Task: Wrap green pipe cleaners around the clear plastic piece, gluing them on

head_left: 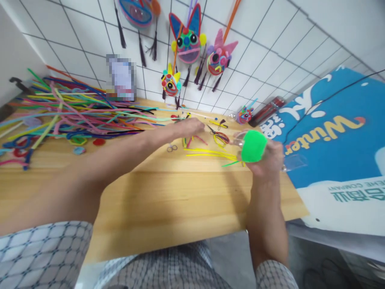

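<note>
My right hand (272,155) is wrapped round a rounded piece with a bright green face (254,146); a clear plastic part shows at its left edge. Over the middle of the wooden table (168,208), my left hand (192,127) reaches toward small bits at the back, with its fingers hidden behind the hand. Between the hands lie scissors (221,137) with orange-red handles. Yellow pipe cleaners (210,153) stretch across the wood in front of them, beside a short green strand (231,163). Two small metal rings (172,148) rest below my left hand.
A large heap of coloured pipe cleaners (90,110) covers the table's left side. Decorated animal-face ornaments (188,44) with tassels hang on the white grid wall (249,48). A small ornament (245,115) stands at the back right. A blue printed board (333,132) leans at the right.
</note>
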Demonstrator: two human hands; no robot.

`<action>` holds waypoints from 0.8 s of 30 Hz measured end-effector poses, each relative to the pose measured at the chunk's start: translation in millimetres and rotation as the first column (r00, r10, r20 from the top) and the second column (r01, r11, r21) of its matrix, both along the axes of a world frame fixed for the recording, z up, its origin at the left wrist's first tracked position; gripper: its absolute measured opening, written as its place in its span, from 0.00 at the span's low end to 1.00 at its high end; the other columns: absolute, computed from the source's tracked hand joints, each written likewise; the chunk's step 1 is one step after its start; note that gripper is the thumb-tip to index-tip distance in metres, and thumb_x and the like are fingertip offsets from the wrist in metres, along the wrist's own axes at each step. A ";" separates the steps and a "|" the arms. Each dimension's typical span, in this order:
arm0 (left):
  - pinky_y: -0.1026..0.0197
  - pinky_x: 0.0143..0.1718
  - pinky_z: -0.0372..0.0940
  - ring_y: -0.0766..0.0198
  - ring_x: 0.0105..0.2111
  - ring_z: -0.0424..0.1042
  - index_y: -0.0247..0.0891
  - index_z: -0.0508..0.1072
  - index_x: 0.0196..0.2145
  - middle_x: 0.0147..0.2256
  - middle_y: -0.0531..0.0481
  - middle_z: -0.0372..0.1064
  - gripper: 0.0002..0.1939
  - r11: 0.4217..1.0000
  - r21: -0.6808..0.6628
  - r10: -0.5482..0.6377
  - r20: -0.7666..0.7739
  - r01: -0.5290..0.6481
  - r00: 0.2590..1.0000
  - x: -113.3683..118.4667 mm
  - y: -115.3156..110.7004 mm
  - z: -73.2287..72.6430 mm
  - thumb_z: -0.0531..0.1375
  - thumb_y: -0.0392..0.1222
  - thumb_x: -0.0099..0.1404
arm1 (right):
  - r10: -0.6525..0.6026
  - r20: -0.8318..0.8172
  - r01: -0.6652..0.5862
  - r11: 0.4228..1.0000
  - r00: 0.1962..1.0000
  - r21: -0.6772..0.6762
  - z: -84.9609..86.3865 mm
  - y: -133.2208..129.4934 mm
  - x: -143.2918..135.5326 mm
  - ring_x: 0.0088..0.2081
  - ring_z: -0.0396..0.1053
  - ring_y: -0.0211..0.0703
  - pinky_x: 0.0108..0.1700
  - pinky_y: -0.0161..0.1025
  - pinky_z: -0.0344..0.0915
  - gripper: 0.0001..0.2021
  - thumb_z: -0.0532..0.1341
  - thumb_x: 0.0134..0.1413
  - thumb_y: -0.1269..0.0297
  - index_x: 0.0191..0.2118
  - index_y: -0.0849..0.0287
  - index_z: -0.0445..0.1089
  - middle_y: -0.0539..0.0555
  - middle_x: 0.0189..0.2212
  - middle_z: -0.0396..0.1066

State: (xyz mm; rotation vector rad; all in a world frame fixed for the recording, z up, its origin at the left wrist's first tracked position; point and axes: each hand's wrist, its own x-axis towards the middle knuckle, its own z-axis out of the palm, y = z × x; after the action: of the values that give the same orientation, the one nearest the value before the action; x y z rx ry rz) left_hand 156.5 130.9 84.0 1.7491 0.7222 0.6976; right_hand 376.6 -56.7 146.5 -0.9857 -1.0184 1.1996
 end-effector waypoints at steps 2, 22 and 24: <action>0.64 0.39 0.59 0.56 0.37 0.70 0.38 0.72 0.22 0.21 0.52 0.61 0.18 0.993 0.075 0.094 -0.082 -0.088 0.992 -6.8 18.4 8.6 0.74 0.41 0.64 | -0.064 0.032 0.062 0.997 0.997 0.050 18.8 -16.4 13.8 0.62 0.78 0.74 0.48 0.66 0.84 0.25 0.73 0.43 0.48 0.50 0.46 0.82 0.57 0.51 0.85; 0.63 0.19 0.50 0.69 0.16 0.57 0.38 0.71 0.20 0.18 0.52 0.64 0.28 0.931 -0.062 -0.363 -0.046 0.360 0.931 54.1 -57.4 4.6 0.67 0.60 0.70 | -0.105 0.006 0.105 0.994 0.994 -0.011 3.6 -24.1 10.3 0.62 0.78 0.70 0.45 0.63 0.86 0.26 0.72 0.42 0.45 0.50 0.45 0.79 0.55 0.50 0.85; 0.62 0.19 0.49 0.69 0.16 0.57 0.38 0.73 0.20 0.19 0.51 0.66 0.27 0.922 -0.052 -0.387 -0.073 0.384 0.919 55.8 -53.7 2.1 0.67 0.60 0.69 | -0.121 0.008 0.121 0.993 0.993 -0.009 1.5 -27.4 14.0 0.63 0.77 0.70 0.44 0.61 0.86 0.26 0.72 0.44 0.44 0.50 0.45 0.79 0.56 0.50 0.85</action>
State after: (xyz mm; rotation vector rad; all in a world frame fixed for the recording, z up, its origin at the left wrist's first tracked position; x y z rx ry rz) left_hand 212.3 77.2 86.2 1.8233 0.4192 0.3416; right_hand 390.5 -84.1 147.9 -1.0447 -0.9458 1.1021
